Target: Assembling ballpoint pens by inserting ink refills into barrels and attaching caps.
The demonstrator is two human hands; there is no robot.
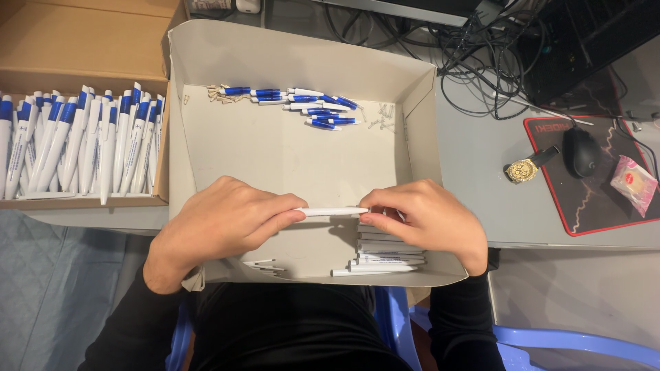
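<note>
My left hand (220, 223) and my right hand (426, 216) hold one white pen barrel (331, 211) between them, horizontally, each pinching an end. They hover over the near part of a shallow pale cardboard tray (289, 62). Below my right hand lies a stack of white pen barrels (385, 260). A few small white parts (265, 264) lie under my left hand. At the tray's far side sit several blue and white pen pieces (313, 106), small springs (220, 93) to their left and small clear bits (381, 115) to their right.
A brown cardboard box (82, 41) at the left holds several finished blue and white pens (75, 141). On the grey desk at the right are a gold wristwatch (524, 168), a black mouse (581, 152) on a black red-edged pad (605, 203), a pink wrapped item (635, 182) and tangled cables (481, 48).
</note>
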